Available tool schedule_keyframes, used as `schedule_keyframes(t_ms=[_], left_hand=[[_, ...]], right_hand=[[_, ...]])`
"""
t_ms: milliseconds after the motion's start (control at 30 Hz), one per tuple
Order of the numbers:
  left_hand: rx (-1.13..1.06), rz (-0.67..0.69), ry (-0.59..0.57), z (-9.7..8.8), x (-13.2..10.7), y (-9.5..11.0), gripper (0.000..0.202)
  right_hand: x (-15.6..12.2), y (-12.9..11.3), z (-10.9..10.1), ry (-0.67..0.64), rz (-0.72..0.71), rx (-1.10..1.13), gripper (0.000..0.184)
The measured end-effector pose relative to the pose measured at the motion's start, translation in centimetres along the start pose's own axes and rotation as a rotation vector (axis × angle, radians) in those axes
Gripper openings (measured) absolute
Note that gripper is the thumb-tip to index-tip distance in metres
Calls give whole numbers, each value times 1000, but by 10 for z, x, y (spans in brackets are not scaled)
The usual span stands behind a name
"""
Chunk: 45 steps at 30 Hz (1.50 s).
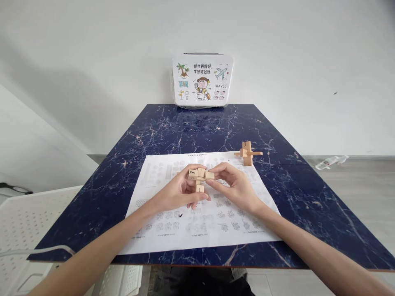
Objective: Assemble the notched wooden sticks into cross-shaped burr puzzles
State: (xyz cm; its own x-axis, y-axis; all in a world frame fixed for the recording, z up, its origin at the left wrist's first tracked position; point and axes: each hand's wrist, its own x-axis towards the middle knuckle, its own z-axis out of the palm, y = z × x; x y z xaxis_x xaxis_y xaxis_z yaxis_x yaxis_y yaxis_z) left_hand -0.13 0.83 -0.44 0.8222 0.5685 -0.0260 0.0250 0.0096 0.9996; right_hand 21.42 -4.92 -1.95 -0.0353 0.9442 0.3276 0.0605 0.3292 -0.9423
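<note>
A small wooden interlocking puzzle point(200, 179) made of pale notched bars is held above a printed white instruction sheet point(200, 230). My left hand point(180, 191) grips it from the left and below, fingers curled around the bars. My right hand point(233, 185) pinches a bar sticking out on its right side. A second assembled wooden puzzle piece point(247, 153), cross-shaped with a dark mark on top, stands on the table beyond the sheet's far right corner, apart from both hands.
The dark blue marbled table point(129, 139) stands against a white wall. A cartoon-printed box point(202, 80) leans at the table's far edge. A white perforated basket point(27, 222) sits left of the table. A plastic bottle point(330, 163) lies on the floor at right.
</note>
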Motion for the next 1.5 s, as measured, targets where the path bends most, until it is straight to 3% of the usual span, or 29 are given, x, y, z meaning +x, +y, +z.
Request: schedule_keyframes(t_ms=[500, 733, 833, 1033, 1167, 1300, 1400, 1500], left_hand=[[137, 94, 23, 1, -2, 4, 60], [114, 25, 79, 2, 1, 6, 64], [83, 37, 186, 0, 3, 10, 62], [118, 142, 663, -12, 8, 15, 44], [125, 104, 762, -15, 11, 12, 40], [140, 17, 685, -13, 10, 12, 38], [139, -44, 514, -11, 8, 12, 40], [107, -75, 361, -8, 7, 11, 45]], right_hand=[[3, -8, -3, -86, 260, 153, 29], [7, -3, -5, -89, 295, 162, 33], [8, -2, -4, -69, 245, 148, 35], [8, 3, -4, -65, 183, -1, 25], [5, 8, -1, -47, 117, -151, 15], [2, 7, 1, -87, -70, -368, 17], [0, 7, 1, -143, -172, -440, 27], [0, 9, 2, -198, -176, -467, 29]])
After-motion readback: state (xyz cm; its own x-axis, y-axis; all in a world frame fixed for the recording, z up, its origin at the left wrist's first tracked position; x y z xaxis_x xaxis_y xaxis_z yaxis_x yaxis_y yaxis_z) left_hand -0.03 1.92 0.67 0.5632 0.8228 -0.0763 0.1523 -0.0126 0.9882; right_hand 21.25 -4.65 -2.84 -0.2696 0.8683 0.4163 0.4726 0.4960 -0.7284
